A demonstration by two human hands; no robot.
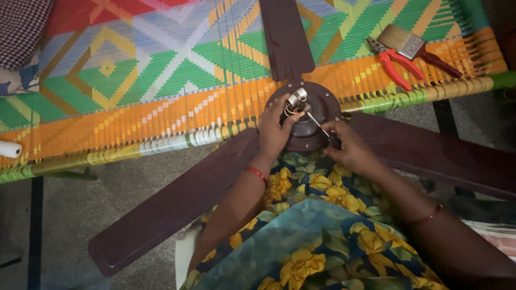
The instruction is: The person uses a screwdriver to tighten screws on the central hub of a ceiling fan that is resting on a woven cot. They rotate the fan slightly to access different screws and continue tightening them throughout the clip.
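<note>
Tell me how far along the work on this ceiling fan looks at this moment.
Done: the brown ceiling fan is down, resting across the person's lap and the woven cot, wires bared at its hub. In hand: the left hand holds the wires by the silver shaft while the right hand works a screwdriver there. Left: the hub remains open; pliers and brush lie unused.

Red-handled pliers point(394, 62) and a paintbrush point(413, 44) lie touching — on the colourful woven cot point(161, 80).

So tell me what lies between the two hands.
In the head view, a thin screwdriver shaft and the fan's brown hub lie between the left hand and right hand.
</note>
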